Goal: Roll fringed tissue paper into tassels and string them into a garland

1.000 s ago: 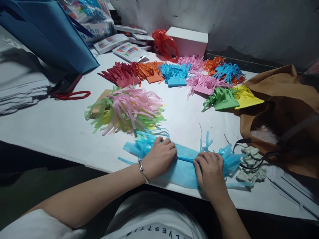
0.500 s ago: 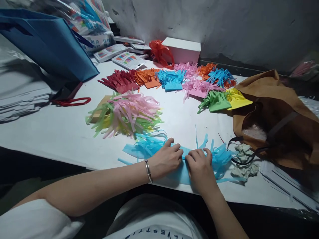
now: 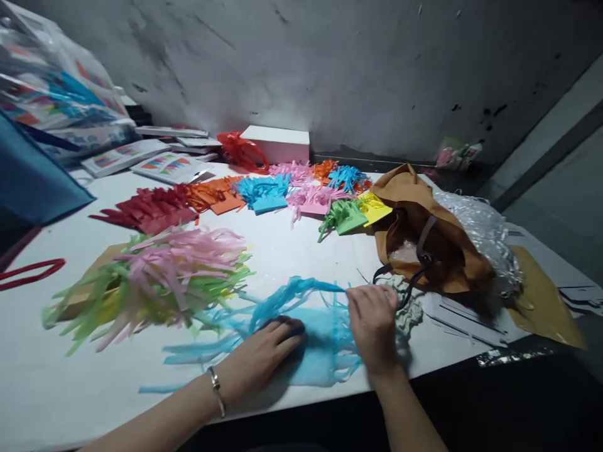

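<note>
A light blue fringed tissue paper piece [image 3: 325, 364] lies near the front edge of the white table [image 3: 292, 251]. My left hand [image 3: 264, 358], with a metal bracelet at the wrist, rests on its left part with fingers curled down. My right hand [image 3: 374, 326] is closed in a pinch on the paper's blue strands at its upper right. A heap of pink, green and yellow fringed paper [image 3: 155, 276] lies just to the left.
Red, orange, blue, pink, green and yellow fringed pieces [image 3: 264, 191] lie in a row at the back. A brown bag [image 3: 424, 232] and clear plastic [image 3: 485, 232] sit at right, a white box [image 3: 277, 143] by the wall, a blue bag [image 3: 32, 182] at left.
The view has swung to the right. My hands have moved apart on the blue paper; the left now presses it flat, the right pulls strands up and to the right.
</note>
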A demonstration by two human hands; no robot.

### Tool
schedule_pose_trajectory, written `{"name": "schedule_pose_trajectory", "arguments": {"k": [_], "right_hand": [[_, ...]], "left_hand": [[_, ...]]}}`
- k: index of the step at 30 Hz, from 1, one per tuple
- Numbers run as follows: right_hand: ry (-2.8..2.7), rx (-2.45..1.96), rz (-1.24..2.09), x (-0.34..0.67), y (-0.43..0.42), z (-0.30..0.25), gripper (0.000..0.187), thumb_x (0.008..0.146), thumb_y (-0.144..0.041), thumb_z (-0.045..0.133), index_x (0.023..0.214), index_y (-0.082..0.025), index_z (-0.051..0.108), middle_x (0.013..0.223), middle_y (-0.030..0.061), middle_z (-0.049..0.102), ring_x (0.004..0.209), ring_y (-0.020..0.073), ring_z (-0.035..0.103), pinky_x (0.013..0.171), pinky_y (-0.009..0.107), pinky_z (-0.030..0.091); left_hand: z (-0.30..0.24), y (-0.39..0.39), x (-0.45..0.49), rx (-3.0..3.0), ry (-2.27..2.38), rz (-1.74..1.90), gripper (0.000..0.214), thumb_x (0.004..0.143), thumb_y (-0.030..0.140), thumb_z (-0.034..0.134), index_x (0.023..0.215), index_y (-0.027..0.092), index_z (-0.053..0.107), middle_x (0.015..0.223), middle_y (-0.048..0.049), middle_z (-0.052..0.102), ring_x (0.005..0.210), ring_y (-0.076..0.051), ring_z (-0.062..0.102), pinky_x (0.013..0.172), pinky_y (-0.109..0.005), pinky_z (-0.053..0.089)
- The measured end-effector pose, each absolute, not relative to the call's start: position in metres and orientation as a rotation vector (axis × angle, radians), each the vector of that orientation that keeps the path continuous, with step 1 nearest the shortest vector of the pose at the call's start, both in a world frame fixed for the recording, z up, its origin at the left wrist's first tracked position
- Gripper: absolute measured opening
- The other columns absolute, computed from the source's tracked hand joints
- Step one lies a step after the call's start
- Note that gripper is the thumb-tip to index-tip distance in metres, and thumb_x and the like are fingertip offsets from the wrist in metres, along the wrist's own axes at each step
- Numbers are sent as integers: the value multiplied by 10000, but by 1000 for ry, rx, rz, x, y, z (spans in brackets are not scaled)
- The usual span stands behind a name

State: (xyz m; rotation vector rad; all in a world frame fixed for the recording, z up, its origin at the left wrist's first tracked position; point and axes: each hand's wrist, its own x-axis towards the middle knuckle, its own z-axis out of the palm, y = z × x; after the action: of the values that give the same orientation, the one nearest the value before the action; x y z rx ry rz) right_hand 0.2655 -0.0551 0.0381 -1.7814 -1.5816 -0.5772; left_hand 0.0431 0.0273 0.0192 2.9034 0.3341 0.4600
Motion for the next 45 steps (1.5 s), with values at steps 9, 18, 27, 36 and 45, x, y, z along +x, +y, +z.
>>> {"name": "schedule_pose_trajectory", "arguments": {"k": [9, 18, 27, 36, 45], "right_hand": [[-814, -1791, -1215, 408, -176, 61, 152, 912, -291, 648, 920, -157, 718, 830, 113, 697, 808, 267, 674, 778, 391, 503], [-2035, -1408, -943, 327, -148, 92, 340, 982, -53, 384, 1050, -126, 709, 925, 56, 758, 946, 183, 684, 1011, 398, 417], [-1327, -1280, -282, 327, -134, 58, 203, 948, -147, 547, 1086, -194, 688, 891, 58, 704, 843, 180, 687, 794, 328, 576], [-1080, -1445, -245, 329, -129, 16, 324, 927, -111, 583, 1183, -279, 692, 892, 18, 718, 796, 127, 703, 744, 194, 549], [-949, -1527, 94, 352, -130, 12, 302, 996, -310, 460, 756, -214, 615, 622, -20, 537, 533, 111, 531, 545, 206, 446]], "left_hand": [[51, 52, 39, 2712, 273, 409, 347, 880, 148, 537, 1169, 294, 659, 1192, -54, 702, 991, -207, 699, 838, -256, 583], [124, 24, 157, 2030, 307, 151, 318, 897, 466, 593, 1007, 213, 750, 931, -49, 729, 792, -174, 639, 739, -260, 514], [82, 6, 215, 1384, 329, 172, 473, 622, 549, 857, 703, 111, 697, 693, -12, 619, 663, -109, 514, 631, -221, 410], [93, 15, 240, 1881, 253, 183, 509, 848, 608, 629, 859, 106, 711, 687, -57, 648, 598, -132, 576, 568, -220, 450], [106, 39, 281, 2363, -18, 312, 265, 967, 307, 526, 836, 129, 671, 746, -46, 653, 628, -111, 543, 598, -204, 428]]}}
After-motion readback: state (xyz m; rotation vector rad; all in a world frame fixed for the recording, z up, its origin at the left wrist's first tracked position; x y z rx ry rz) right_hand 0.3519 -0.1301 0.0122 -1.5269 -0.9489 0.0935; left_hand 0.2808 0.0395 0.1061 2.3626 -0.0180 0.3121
